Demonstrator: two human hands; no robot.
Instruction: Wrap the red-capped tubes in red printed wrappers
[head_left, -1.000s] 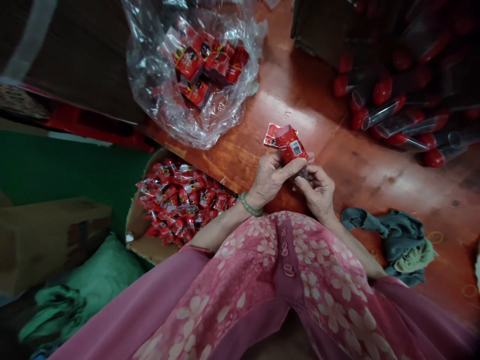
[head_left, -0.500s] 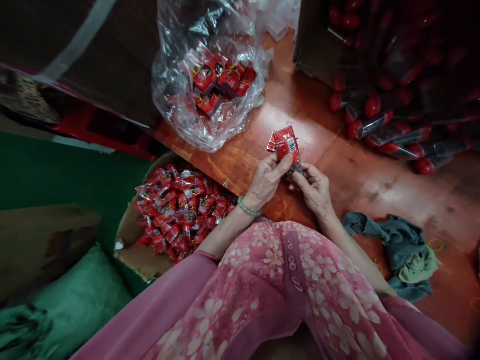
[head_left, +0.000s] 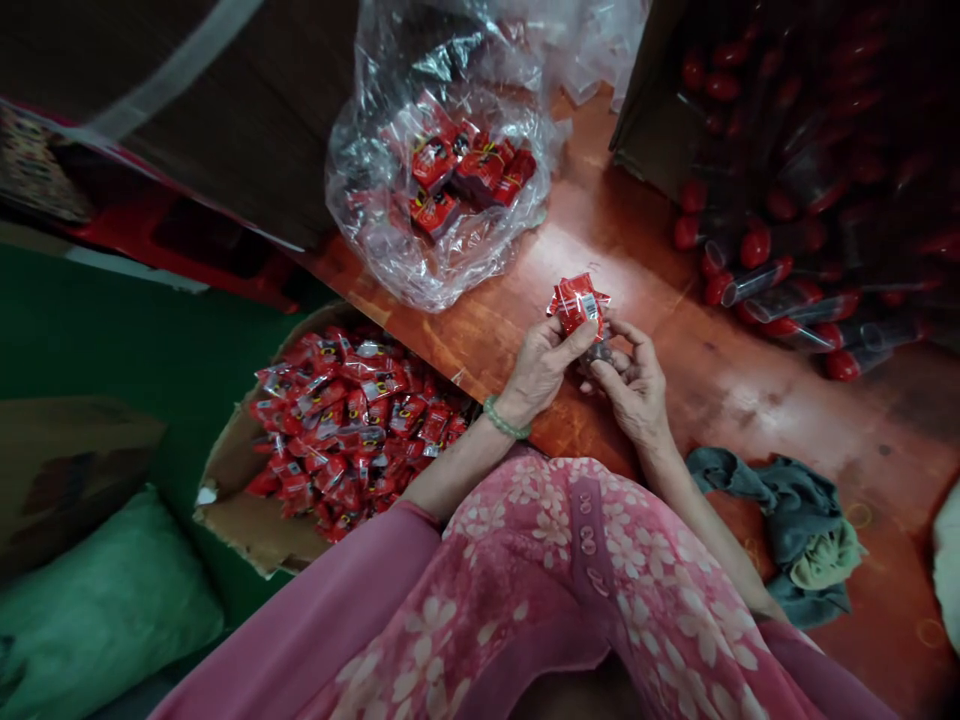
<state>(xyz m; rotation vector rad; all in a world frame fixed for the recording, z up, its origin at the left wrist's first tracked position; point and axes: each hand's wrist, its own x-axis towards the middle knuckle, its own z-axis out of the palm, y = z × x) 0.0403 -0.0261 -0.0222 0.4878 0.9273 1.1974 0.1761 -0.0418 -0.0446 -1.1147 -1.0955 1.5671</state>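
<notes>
My left hand [head_left: 541,368] pinches a small stack of red sachets [head_left: 579,303] between thumb and fingers, just above the reddish-brown table [head_left: 720,380]. A green bead bracelet [head_left: 504,420] circles that wrist. My right hand [head_left: 634,385] is curled close beside it, its fingers closed on the lower end of the same stack, where something dark shows that I cannot make out. A cardboard box [head_left: 255,520] full of loose red sachets [head_left: 345,425] stands to the left, below the table edge.
A clear plastic bag [head_left: 442,160] holding bundled red packets lies at the back of the table. Clear tubes with red caps [head_left: 780,290] pile up at the right. A grey-green cloth [head_left: 802,525] lies by my right arm. A green sack [head_left: 97,600] sits lower left.
The sachets in my hands have turned from lying broadside to more end-on and bunched. The view has shifted, so everything sits slightly lower and to the right.
</notes>
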